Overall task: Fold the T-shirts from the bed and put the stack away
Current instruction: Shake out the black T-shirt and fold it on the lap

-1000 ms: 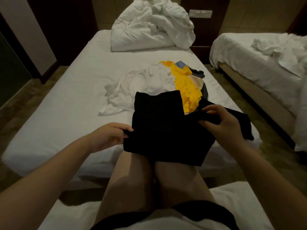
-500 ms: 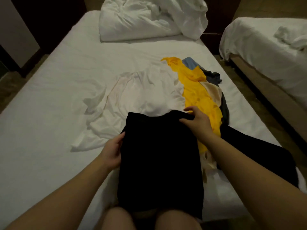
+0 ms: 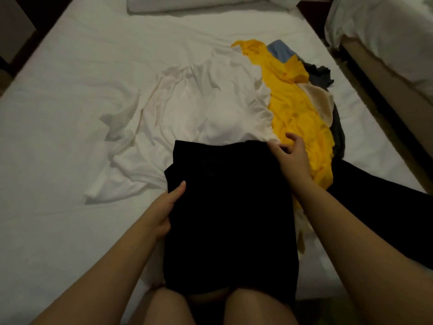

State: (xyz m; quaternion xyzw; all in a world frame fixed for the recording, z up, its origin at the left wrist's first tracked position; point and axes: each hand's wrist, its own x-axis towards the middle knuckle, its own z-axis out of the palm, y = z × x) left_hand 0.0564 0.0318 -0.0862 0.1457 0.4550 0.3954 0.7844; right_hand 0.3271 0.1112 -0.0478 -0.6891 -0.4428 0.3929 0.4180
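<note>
No readable text, label or number anywhere in view.

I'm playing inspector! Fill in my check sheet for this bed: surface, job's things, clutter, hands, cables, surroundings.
Surface: white-sheeted bed, wrinkled.
Job's things: folded black T-shirt at the near edge; crumpled white T-shirt behind it; bright yellow T-shirt right of that; blue cloth, dark grey cloth and beige cloth peeking beside the yellow.
Clutter: bunched white duvet at the head; loose black cloth at right.
Hands: left hand grips the black T-shirt's left edge; right hand at its far right corner, fingers loosely curled, grip unclear.
Cables: nothing seen.
Surroundings: second white-covered bed at right.
</note>
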